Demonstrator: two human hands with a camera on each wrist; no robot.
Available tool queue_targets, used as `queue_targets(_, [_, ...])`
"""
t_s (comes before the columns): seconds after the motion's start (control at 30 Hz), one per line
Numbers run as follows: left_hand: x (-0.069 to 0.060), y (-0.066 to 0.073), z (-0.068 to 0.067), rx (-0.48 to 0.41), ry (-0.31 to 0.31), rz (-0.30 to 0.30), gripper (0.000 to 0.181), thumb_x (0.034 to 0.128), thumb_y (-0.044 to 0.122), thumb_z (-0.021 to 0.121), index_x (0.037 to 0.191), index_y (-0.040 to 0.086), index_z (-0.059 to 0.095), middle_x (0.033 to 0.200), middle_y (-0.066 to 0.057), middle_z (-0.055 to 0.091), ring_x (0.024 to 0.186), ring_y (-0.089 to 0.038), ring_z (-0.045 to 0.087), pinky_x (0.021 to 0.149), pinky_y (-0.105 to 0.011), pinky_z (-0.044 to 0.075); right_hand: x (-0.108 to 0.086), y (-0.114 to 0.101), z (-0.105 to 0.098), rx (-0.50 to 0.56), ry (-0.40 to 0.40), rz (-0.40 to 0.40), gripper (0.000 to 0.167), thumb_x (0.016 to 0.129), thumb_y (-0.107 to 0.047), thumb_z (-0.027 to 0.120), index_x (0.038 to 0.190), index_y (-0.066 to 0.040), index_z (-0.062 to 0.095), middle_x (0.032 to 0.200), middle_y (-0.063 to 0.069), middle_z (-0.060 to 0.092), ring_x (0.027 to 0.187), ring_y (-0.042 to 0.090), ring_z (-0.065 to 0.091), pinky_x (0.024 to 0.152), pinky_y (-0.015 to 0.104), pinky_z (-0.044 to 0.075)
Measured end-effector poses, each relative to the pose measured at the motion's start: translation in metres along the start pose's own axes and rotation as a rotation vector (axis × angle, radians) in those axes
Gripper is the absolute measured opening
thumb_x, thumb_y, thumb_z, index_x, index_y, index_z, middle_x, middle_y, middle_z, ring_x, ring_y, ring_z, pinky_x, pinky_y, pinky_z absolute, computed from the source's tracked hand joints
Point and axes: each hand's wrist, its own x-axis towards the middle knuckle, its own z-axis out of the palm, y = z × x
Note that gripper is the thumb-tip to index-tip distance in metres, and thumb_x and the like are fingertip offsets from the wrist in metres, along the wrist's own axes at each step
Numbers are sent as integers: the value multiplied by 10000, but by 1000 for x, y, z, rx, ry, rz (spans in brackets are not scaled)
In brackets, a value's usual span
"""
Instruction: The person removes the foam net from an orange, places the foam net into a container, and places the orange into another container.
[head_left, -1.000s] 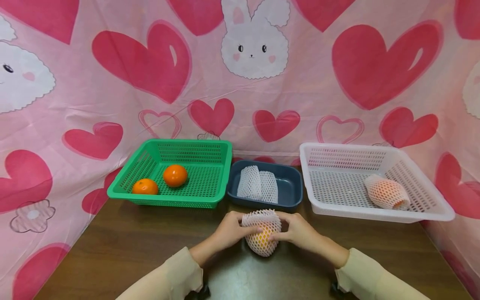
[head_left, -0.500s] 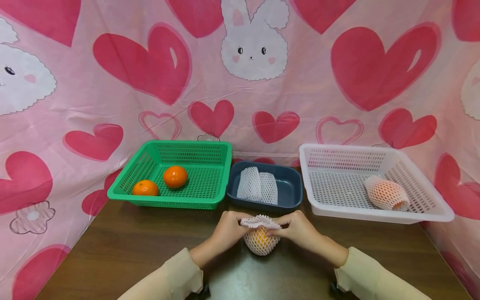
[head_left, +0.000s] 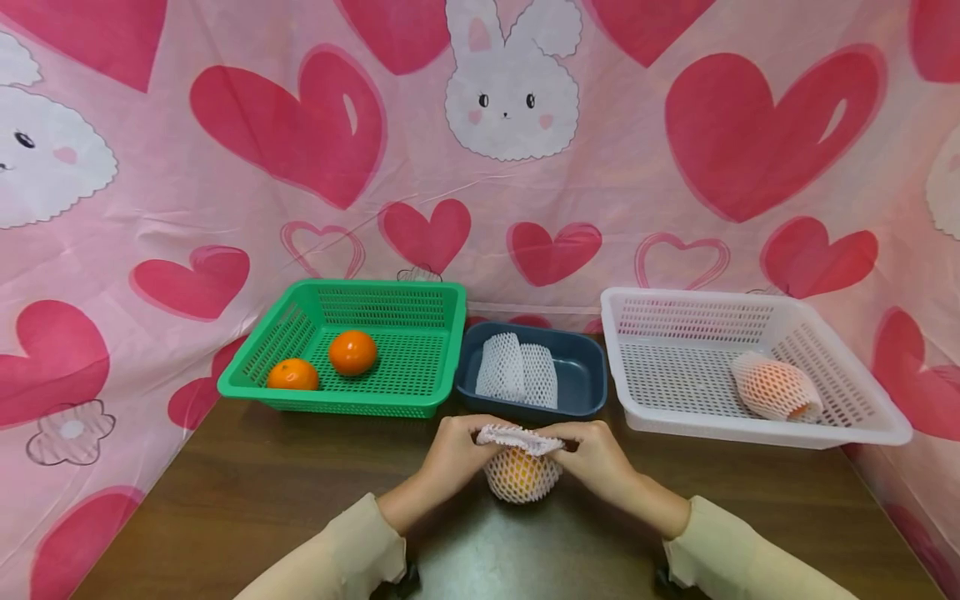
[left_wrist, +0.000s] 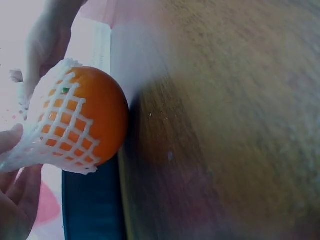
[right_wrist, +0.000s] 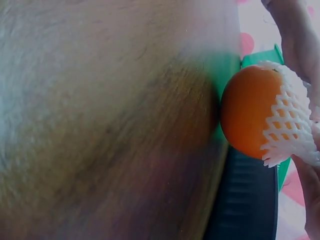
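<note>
Pinching foam net [head_left: 517,438], left hand [head_left: 453,450] and right hand [head_left: 600,460] | I judge net flimsy, orange [left_wrist: 111,115] firm, slick: cup its underside

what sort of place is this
Probably an indoor work spot: a brown table, a pink heart-print cloth hung behind it, and a green basket with two oranges.

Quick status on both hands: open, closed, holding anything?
Left hand: closed, pinching the left side of the white foam net partly covering an orange.
Right hand: closed, pinching the same net's right side.
</note>
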Motion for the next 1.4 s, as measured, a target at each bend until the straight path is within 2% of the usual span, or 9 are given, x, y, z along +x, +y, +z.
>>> queue_targets(0.1, [0,-1,0,-1,-67,-73,328,814,155,884,1114,71,782,1042,-22,769,959,-137,705,834,-306,570,0,1,-1,11,-16,42,205,775,92,819,944,-23,794,877,27,766,806,8,632,668,202,536])
queue_targets(0.2, [-1,-3,0,8,-160,-149,495,789,289,908,1205,83,737,1099,-8,749,969,-108,676,838,-296,550,0,4,-4,61,-112,154,226,837,-58,840,1051,-39,774,973,16,765,887,40,659,749,263,568])
queue_targets(0.3, [-3,-4,2,-2,-210,-187,469,794,307,902,1165,71,740,1023,10,748,872,-70,656,765,-276,545,-1,6,-8,105,-224,250,346,870,-164,836,1165,-16,733,1074,45,755,981,75,671,831,298,571])
queue_targets(0.4, [-4,-4,2,-11,-195,-182,346,815,285,888,1050,58,773,914,19,754,782,-37,638,691,-255,539,-3,5,-10,110,-275,261,389,851,-192,856,1160,6,729,1068,60,754,974,70,667,830,289,566])
queue_targets(0.57, [-2,-2,0,10,-138,-134,213,839,218,869,950,50,799,862,-7,766,748,-27,640,649,-245,537,-3,5,-9,91,-237,227,251,806,-177,887,986,-32,791,914,-10,762,820,24,640,708,262,558])
queue_targets(0.67, [-2,-1,0,6,-134,-145,200,851,206,857,951,44,798,863,-12,765,749,-32,639,649,-249,536,-3,7,-7,78,-201,219,187,804,-165,886,928,-49,807,860,-35,759,757,7,620,657,252,546])
queue_targets(0.87, [-4,2,3,-34,-204,-218,438,792,315,902,1124,76,743,988,14,745,848,-61,650,754,-272,544,1,5,-6,37,-127,282,174,789,-165,897,883,-46,812,799,-40,750,702,-5,589,610,237,526])
queue_targets(1.1, [-5,-2,11,-48,-287,-198,799,667,240,985,1349,91,596,1224,-16,669,1063,-115,616,944,-311,502,6,2,-6,35,-81,372,199,781,-142,902,878,-3,798,803,20,752,703,14,585,615,242,533])
queue_targets(1.4, [-6,-5,13,-47,-354,-202,879,642,214,997,1385,71,549,1237,-26,667,1083,-110,614,963,-301,493,15,0,-10,162,-120,404,246,834,-96,855,1007,60,775,954,116,762,841,86,686,716,254,577])
